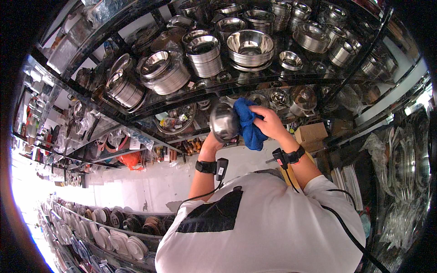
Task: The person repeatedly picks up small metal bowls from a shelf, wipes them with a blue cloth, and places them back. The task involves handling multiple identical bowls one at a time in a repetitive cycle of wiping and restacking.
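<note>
In my left hand (pixel 212 142) is a shiny stainless steel bowl (pixel 223 123), tilted on its side, and most of my fingers are hidden behind it. My right hand (pixel 268 122) grips a bunched blue cloth (pixel 251 131) just to the right of the bowl; whether cloth and metal touch is hard to see. Above both hands runs a dark shelf edge (pixel 191 95). On that shelf stand a stack of wide steel bowls (pixel 251 51), a taller stack of steel bowls (pixel 205 59) and one small steel bowl (pixel 291 60).
A lower shelf behind my hands holds a lidded steel pot (pixel 303 100) and a round steel tray (pixel 175 117) with small packets. At the right sits a cardboard box (pixel 310 133). Plates (pixel 136 247) line racks at lower left. Cables (pixel 351 235) run from my wrist straps.
</note>
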The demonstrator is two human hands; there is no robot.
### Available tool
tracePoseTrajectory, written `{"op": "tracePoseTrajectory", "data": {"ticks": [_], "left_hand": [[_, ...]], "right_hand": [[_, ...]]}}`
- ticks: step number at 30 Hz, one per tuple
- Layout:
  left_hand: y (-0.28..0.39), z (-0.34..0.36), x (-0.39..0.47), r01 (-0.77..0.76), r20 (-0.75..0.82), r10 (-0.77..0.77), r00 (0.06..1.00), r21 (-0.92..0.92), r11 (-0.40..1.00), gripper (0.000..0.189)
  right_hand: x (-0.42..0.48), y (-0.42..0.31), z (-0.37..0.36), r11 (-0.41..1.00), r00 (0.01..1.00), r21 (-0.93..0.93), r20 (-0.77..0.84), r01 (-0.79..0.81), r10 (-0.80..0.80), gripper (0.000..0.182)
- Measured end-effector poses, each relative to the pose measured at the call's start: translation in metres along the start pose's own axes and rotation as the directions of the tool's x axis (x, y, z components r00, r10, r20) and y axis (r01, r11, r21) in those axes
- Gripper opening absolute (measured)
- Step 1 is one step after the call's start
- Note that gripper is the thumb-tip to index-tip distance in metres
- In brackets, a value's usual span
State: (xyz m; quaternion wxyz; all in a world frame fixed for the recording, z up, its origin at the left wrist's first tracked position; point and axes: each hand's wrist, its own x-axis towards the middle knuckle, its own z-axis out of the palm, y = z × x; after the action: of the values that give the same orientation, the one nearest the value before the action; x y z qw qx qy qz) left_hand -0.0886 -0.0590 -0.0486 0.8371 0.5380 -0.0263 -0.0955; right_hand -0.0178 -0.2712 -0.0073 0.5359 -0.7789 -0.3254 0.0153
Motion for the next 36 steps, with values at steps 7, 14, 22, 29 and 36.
{"op": "tracePoseTrajectory", "data": {"ticks": [7,14,22,29,36], "left_hand": [[-0.014,0.006,0.025,0.112,-0.314,0.069,0.947,0.523,0.845,0.032],[-0.016,0.01,0.039,0.022,-0.495,0.094,0.864,0.223,0.974,0.016],[-0.001,0.078,0.066,-0.089,-0.311,0.07,0.948,-0.049,0.995,0.031],[-0.003,0.115,0.121,-0.068,-0.268,0.066,0.961,0.0,0.998,0.039],[-0.003,0.151,0.191,-0.086,-0.298,0.115,0.947,0.11,0.99,0.037]], "right_hand": [[0.004,-0.017,-0.021,0.981,0.979,-0.06,-0.076,0.185,-0.189,0.036],[-0.019,-0.012,-0.03,0.968,0.977,-0.135,0.009,0.212,-0.212,0.035],[-0.052,0.058,-0.071,0.977,0.944,0.018,-0.252,-0.214,0.212,0.036],[-0.053,0.052,-0.14,0.981,0.94,0.062,-0.281,-0.182,0.192,0.065],[-0.023,0.065,-0.188,0.974,0.983,0.154,-0.041,-0.168,0.176,0.086]]}}
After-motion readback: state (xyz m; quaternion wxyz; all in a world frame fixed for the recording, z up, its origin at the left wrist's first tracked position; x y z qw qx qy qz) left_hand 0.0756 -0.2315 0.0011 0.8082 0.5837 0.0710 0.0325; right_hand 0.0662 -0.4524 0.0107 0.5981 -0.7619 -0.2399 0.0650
